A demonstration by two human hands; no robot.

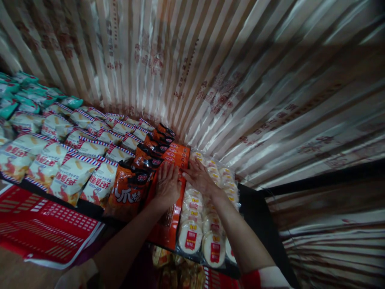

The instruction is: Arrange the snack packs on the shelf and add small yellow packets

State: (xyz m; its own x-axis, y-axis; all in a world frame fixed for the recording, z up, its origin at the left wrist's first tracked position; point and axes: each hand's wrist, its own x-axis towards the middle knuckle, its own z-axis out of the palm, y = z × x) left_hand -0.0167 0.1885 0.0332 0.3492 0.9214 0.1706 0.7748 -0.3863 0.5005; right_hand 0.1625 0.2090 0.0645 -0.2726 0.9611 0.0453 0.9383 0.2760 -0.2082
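Note:
My left hand (pixel 167 186) lies flat, fingers stretched forward, on a row of flat orange packets (pixel 164 235) with a clear window. Just to its right, my right hand (pixel 201 177) rests with fingers spread over the far part of the clear-wrapped round white crackers (pixel 191 239). Its thumb side reaches the edge of the orange packets. Neither hand grips anything that I can see. Puffy orange and black snack bags (pixel 128 190) stand in a row against the left side of the orange packets. My palms hide part of the goods beneath them.
White snack bags (pixel 70 176) with striped edges fill the shelf leftward, with teal bags (pixel 30 94) beyond. A red basket (pixel 54 224) sits at the lower left. A pleated printed curtain (pixel 186 72) hangs behind. The black shelf end (pixel 255 216) shows at right.

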